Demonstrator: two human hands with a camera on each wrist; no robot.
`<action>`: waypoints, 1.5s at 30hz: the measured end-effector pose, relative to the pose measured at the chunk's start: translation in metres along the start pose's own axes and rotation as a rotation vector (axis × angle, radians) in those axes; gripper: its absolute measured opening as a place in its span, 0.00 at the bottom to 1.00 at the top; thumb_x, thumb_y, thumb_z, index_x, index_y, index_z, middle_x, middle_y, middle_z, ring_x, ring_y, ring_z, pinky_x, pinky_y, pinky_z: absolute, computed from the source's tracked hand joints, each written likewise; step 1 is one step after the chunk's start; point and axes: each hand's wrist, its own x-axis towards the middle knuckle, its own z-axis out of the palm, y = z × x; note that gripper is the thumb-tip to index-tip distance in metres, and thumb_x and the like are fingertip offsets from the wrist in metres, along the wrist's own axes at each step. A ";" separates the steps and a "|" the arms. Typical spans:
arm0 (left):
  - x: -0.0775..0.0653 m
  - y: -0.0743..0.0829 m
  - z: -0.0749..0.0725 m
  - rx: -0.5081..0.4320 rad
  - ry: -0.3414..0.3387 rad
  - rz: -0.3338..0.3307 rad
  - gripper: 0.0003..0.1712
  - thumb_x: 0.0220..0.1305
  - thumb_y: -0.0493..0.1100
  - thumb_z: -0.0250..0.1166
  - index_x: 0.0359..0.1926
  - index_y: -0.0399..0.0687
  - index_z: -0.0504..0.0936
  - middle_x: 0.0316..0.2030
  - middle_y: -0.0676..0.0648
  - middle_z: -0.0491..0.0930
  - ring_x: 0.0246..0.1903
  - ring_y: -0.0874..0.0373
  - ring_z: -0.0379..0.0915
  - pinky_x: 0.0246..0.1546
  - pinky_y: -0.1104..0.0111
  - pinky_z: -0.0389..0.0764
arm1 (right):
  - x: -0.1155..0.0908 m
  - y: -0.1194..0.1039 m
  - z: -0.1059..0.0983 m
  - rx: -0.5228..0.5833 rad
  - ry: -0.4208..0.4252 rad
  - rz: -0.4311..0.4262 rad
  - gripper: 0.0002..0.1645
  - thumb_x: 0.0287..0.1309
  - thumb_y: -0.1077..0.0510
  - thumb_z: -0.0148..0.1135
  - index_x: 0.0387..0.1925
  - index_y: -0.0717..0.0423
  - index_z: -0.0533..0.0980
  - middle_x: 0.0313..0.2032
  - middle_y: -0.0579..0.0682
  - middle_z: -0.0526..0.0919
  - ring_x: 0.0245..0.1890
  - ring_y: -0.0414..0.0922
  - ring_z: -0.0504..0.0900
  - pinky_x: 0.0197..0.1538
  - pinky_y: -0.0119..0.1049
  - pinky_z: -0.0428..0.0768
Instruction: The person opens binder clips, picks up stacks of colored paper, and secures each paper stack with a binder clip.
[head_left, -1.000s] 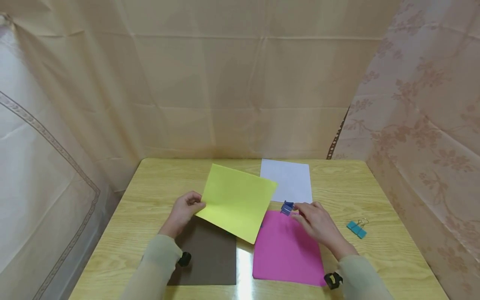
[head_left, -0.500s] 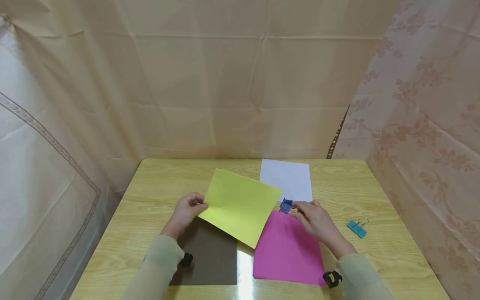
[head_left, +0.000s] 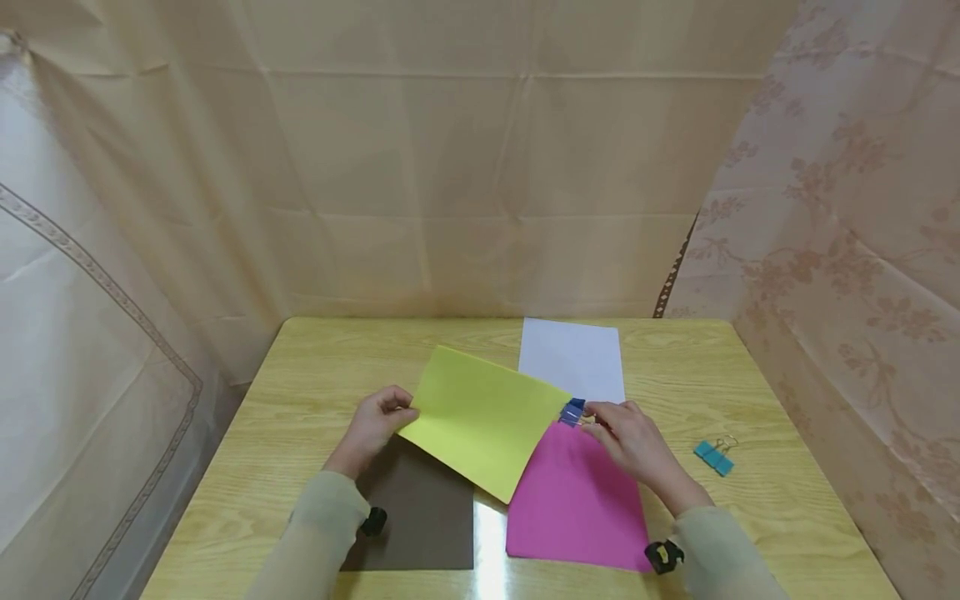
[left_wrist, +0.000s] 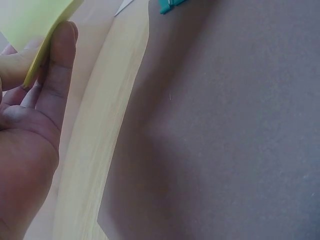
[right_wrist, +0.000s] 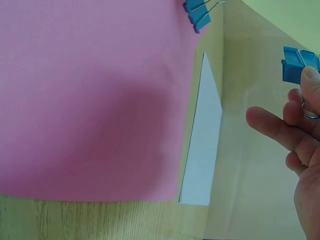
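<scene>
Between thumb and fingers, my left hand point(head_left: 375, 425) pinches the left edge of a stack of yellow paper point(head_left: 480, 421), raised and tilted over the table. My right hand point(head_left: 633, 442) grips a blue binder clip point(head_left: 572, 412) by its wire handles, thumb on one side and fingers on the other. The clip sits right at the yellow stack's right corner, overlapping it in the head view. Under the right hand lies a pink paper stack point(head_left: 577, 508), with another blue binder clip point(right_wrist: 199, 15) on its edge in the right wrist view.
Dark brown paper point(head_left: 427, 517) lies below the left hand, with a teal binder clip point(left_wrist: 170, 4) at its edge in the left wrist view. White paper point(head_left: 573, 358) lies at the back. A loose teal binder clip point(head_left: 713, 457) rests at the right of the wooden table point(head_left: 315, 358).
My left hand has brought the yellow stack slightly right and down, so its right corner now meets the blue binder clip. The right hand has stayed nearly still, shifting slightly left.
</scene>
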 end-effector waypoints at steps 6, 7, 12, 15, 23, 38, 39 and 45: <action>0.001 -0.001 0.001 -0.003 0.011 -0.004 0.06 0.67 0.34 0.68 0.43 0.36 0.81 0.38 0.47 0.83 0.41 0.56 0.79 0.46 0.64 0.79 | 0.000 -0.001 0.000 0.018 -0.020 0.025 0.09 0.59 0.63 0.71 0.41 0.55 0.81 0.38 0.48 0.88 0.33 0.44 0.79 0.37 0.41 0.76; 0.001 -0.001 0.002 -0.002 0.013 -0.004 0.06 0.67 0.33 0.68 0.43 0.36 0.81 0.38 0.47 0.83 0.41 0.56 0.79 0.46 0.65 0.79 | 0.000 -0.001 0.000 0.022 -0.028 0.031 0.08 0.60 0.63 0.71 0.41 0.55 0.81 0.38 0.48 0.87 0.34 0.44 0.79 0.37 0.41 0.76; 0.002 -0.003 0.002 0.009 0.019 -0.004 0.06 0.67 0.33 0.68 0.43 0.36 0.81 0.37 0.48 0.83 0.40 0.57 0.79 0.45 0.65 0.79 | 0.001 -0.004 -0.001 0.046 -0.084 0.090 0.05 0.64 0.60 0.68 0.41 0.52 0.81 0.36 0.44 0.86 0.34 0.42 0.76 0.36 0.39 0.75; 0.002 -0.003 0.003 0.021 0.014 -0.003 0.07 0.68 0.33 0.67 0.44 0.35 0.81 0.39 0.47 0.82 0.41 0.56 0.79 0.46 0.64 0.79 | 0.002 -0.006 -0.002 0.080 -0.128 0.142 0.03 0.68 0.55 0.65 0.40 0.49 0.81 0.31 0.37 0.82 0.34 0.40 0.72 0.35 0.37 0.73; 0.001 -0.004 0.005 0.029 0.004 0.011 0.09 0.67 0.34 0.68 0.44 0.33 0.80 0.39 0.46 0.82 0.42 0.55 0.79 0.47 0.62 0.78 | 0.002 -0.007 0.002 0.132 -0.149 0.201 0.04 0.70 0.52 0.63 0.38 0.47 0.80 0.27 0.31 0.75 0.33 0.37 0.70 0.35 0.35 0.71; 0.001 -0.003 0.007 0.020 0.006 0.012 0.06 0.67 0.33 0.68 0.42 0.37 0.80 0.40 0.44 0.83 0.40 0.55 0.79 0.45 0.65 0.78 | 0.001 -0.012 0.005 0.175 -0.149 0.227 0.11 0.68 0.52 0.65 0.48 0.52 0.81 0.35 0.36 0.83 0.37 0.38 0.77 0.42 0.41 0.76; 0.001 -0.004 0.007 0.019 0.002 0.010 0.05 0.67 0.34 0.68 0.42 0.38 0.81 0.40 0.44 0.83 0.40 0.55 0.79 0.45 0.65 0.78 | 0.001 -0.013 0.004 0.178 -0.156 0.244 0.14 0.68 0.51 0.65 0.50 0.53 0.81 0.36 0.37 0.83 0.37 0.39 0.78 0.43 0.42 0.76; 0.002 -0.004 0.009 0.006 -0.004 0.016 0.04 0.67 0.34 0.68 0.40 0.41 0.81 0.39 0.46 0.83 0.40 0.55 0.79 0.46 0.64 0.79 | 0.001 -0.015 0.002 0.223 -0.179 0.321 0.22 0.67 0.49 0.66 0.55 0.59 0.80 0.37 0.40 0.82 0.39 0.41 0.80 0.54 0.53 0.75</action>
